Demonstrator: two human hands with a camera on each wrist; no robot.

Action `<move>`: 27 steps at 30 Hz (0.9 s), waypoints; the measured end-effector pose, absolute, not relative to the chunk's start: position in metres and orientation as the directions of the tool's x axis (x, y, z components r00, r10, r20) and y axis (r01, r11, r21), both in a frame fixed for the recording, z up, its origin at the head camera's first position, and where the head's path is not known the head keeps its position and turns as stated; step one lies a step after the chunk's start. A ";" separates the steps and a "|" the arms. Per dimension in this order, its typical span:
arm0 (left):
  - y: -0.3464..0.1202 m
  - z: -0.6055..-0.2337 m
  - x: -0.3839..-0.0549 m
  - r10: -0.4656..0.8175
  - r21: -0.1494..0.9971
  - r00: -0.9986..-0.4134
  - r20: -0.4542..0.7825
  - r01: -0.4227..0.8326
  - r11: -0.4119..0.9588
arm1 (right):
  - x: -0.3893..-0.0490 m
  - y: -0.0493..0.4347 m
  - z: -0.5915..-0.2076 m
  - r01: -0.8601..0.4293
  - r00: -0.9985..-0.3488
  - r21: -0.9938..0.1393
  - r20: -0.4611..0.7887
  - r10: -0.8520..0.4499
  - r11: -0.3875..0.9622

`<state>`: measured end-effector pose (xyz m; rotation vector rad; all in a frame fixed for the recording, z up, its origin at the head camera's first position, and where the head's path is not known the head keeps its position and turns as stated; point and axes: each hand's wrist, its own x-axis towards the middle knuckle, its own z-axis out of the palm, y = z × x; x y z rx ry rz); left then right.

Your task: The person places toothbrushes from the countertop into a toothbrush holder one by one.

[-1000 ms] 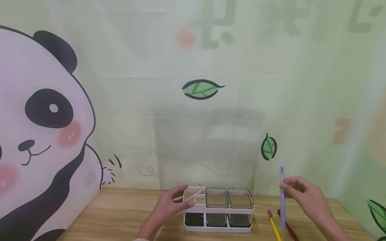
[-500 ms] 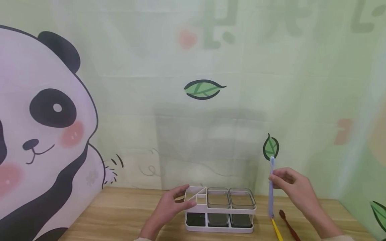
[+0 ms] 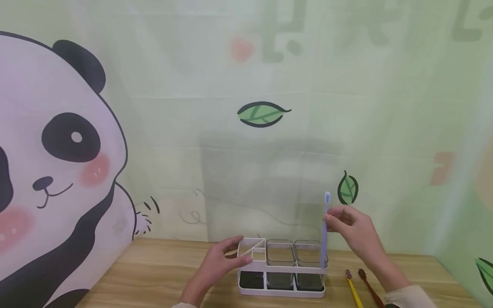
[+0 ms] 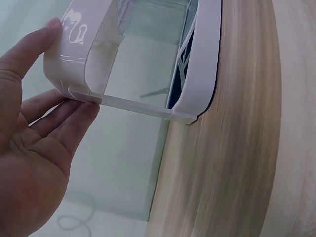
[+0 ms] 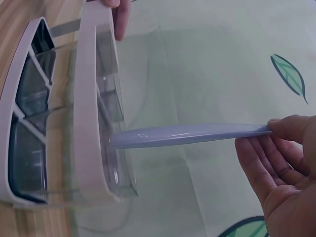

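A white toothbrush holder [image 3: 283, 270] with two clear cups stands on the wooden table. My left hand [image 3: 219, 264] grips its left end, thumb in front and fingers behind, as the left wrist view also shows. Between thumb and fingers, my right hand [image 3: 354, 226] pinches a light purple toothbrush [image 3: 324, 246] near its neck. The brush stands upright, bristles up, its handle end at the rim of the right clear cup [image 3: 308, 252]. In the right wrist view the handle tip [image 5: 118, 139] overlaps that cup's rim.
A yellow toothbrush [image 3: 354, 291] and a dark red toothbrush [image 3: 371, 287] lie on the table [image 3: 154, 273] right of the holder. Behind the table hangs a pale green cloth [image 3: 173, 141] printed with a panda and leaves.
My right hand has carried the light purple toothbrush left and a little up, from above the other toothbrushes to the right end of the holder. The left hand keeps its grip on the holder.
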<state>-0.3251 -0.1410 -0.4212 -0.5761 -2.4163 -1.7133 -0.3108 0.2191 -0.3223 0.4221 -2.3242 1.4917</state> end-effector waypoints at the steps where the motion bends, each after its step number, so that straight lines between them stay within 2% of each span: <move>1: -0.141 -0.421 -0.326 0.236 0.881 -0.919 0.316 0.376 0.287 | -0.312 0.217 -0.322 -0.435 -0.892 -0.811 0.447 -0.064 0.390; 27: -0.140 -0.422 -0.324 0.223 0.886 -0.917 0.330 0.382 0.263 | -0.335 0.159 -0.314 -0.523 -0.850 -0.816 0.520 -0.083 0.247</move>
